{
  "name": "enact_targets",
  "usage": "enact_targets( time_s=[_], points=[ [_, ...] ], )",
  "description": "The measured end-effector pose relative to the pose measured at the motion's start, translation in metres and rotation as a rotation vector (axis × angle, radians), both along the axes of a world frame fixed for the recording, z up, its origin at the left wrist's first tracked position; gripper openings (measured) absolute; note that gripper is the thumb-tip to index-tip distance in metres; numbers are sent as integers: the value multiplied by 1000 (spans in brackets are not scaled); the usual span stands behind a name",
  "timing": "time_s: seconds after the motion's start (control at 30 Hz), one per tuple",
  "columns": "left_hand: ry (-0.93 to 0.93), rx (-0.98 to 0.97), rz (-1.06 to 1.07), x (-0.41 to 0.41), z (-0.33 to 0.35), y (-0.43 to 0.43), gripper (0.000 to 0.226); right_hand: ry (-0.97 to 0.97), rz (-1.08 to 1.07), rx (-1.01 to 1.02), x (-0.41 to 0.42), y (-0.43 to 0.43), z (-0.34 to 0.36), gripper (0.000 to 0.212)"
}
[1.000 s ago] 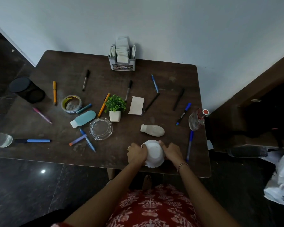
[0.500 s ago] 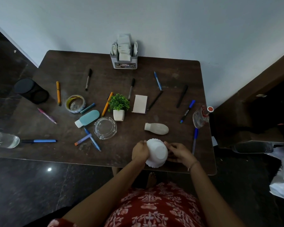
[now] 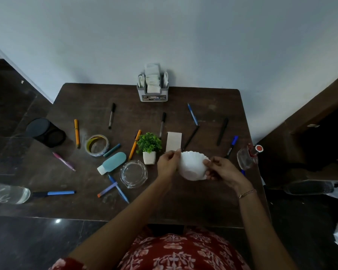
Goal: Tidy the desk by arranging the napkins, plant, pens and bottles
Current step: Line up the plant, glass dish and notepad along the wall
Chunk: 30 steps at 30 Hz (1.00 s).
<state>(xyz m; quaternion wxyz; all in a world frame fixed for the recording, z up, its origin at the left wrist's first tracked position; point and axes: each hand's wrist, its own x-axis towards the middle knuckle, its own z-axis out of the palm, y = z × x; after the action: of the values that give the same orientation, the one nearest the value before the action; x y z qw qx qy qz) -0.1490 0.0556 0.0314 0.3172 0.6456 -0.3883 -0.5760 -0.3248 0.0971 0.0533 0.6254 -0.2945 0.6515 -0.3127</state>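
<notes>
Both hands hold a white bowl (image 3: 193,165) with a scalloped rim, tilted so its opening faces away, raised above the right middle of the tabletop (image 3: 203,201). The left hand (image 3: 167,165) pinches the bowl's left rim with its fingers (image 3: 176,152); the right hand (image 3: 222,172) clasps the right side, fingers curled against the wall of the bowl.

A small green plant (image 3: 149,146) in a white square pot stands upright just left of the left hand. A napkin holder (image 3: 153,90) stuffed with white napkins sits at the far edge against the wall; a folded napkin (image 3: 173,141) lies flat beside the plant. Pens and markers lie scattered in every direction: orange, black, blue, pink and teal ones. A teal bottle (image 3: 112,162) with a white cap lies on its side near a clear glass ashtray (image 3: 133,174) and a tape roll (image 3: 97,145). A clear bottle (image 3: 8,192) lies at the left edge, another with a red cap (image 3: 248,156) at the right edge. A black cylindrical container (image 3: 45,132) lies tipped at the left.

The tabletop is dark brown wood, worn, set against a pale grey-blue wall; the floor is dark polished tile. The holder's label has print, partly reading "OPEL".
</notes>
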Motion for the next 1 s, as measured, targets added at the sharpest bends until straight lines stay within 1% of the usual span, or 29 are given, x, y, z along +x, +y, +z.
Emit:
enact_targets(
  time_s=[0.1, 0.2, 0.23, 0.33, 0.4, 0.47, 0.57, 0.6, 0.67, 0.7, 0.77, 0.8, 0.83, 0.93, 1.0],
  points=[
    [141, 45, 38, 3, 11, -33, 17, 65, 21, -121, 7, -26, 11, 19],
    [200, 137, 50, 4, 22, -65, 10, 210, 15, -237, 18, -53, 20, 23],
    [209, 163, 57, 5, 25, -76, 11, 287, 16, -283, 21, -63, 22, 24],
    [180, 219, 74, 9, 30, -110, 24, 492, 57, -429, 25, -93, 22, 27],
    [112, 192, 82, 10, 30, -131, 25, 576, 88, -486, 24, -113, 17, 28],
    [36, 152, 102, 7, 26, -152, 25, 580, 66, -483, 24, -132, 13, 25],
    [-15, 136, 124, -2, 18, -182, 28, 613, -35, -471, 24, -158, 5, 27],
    [-32, 126, 127, -6, 17, -190, 27, 621, -68, -470, 23, -168, 1, 23],
    [-32, 107, 150, -15, 13, -206, 27, 623, -139, -448, 20, -187, -6, 9],
    [-14, 104, 167, -19, 11, -214, 27, 622, -176, -438, 19, -197, -9, 14],
    [31, 111, 206, -29, 7, -230, 27, 614, -247, -421, 15, -218, -13, 34],
    [61, 124, 224, -33, 5, -237, 27, 613, -279, -414, 13, -229, -13, 39],
    [98, 140, 244, -36, 5, -243, 27, 614, -304, -401, 12, -237, -13, 40],
    [226, 183, 299, -47, 3, -262, 29, 655, -307, -344, 5, -268, -20, 34],
    [278, 211, 323, -55, 0, -275, 31, 647, -324, -313, 1, -288, -28, 32]
  ],
)
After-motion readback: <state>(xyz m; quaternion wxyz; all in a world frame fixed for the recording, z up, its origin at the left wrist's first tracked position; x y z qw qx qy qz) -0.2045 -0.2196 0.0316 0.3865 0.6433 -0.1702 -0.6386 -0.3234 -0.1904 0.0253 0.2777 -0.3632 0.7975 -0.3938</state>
